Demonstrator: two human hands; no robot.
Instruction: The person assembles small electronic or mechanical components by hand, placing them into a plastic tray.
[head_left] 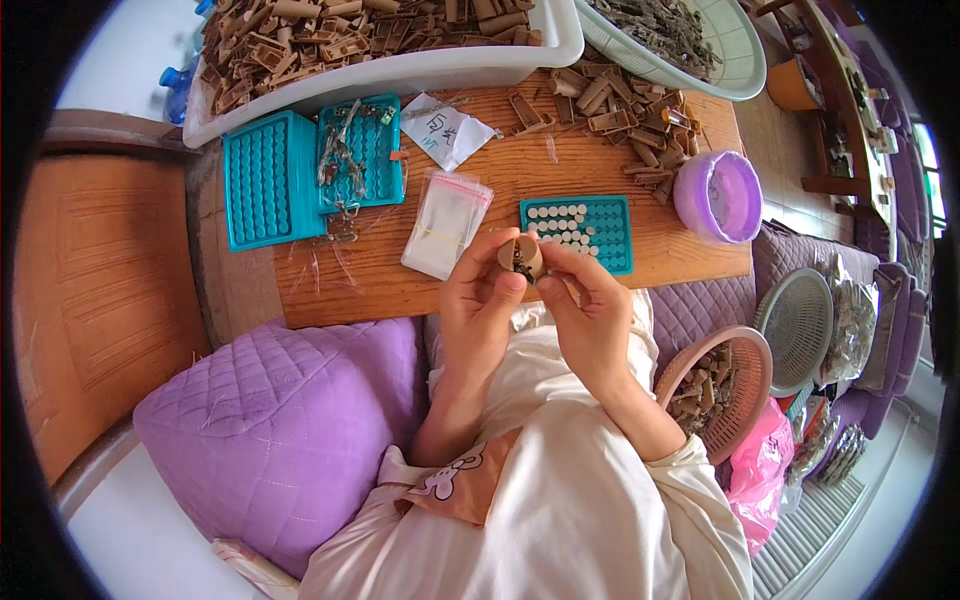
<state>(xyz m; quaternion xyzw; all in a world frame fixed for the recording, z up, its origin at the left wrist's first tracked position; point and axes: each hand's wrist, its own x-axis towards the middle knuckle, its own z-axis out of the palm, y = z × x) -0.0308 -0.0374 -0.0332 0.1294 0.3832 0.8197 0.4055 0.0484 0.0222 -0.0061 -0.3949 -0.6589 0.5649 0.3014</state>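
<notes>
In front of my body, just above the table's near edge, a small brown plastic casing (518, 258) is pinched between the fingertips of both hands. Its round end faces up, and small dark parts show at its lower side; their kind is too small to tell. My left hand (478, 305) grips the casing from the left, thumb and fingers closed on it. From the right, my right hand (594, 318) holds the same piece with thumb and forefinger. Right behind the hands lies a teal tray (613, 222) with rows of round white pieces in part of its wells.
A stack of clear bags (440, 235) and a white paper (446, 130) lie left of the tray. Teal trays (268, 180) with wired parts (345, 160) stand farther left. A white bin (480, 75), loose brown casings (655, 130) and a purple bowl (735, 200) surround the back.
</notes>
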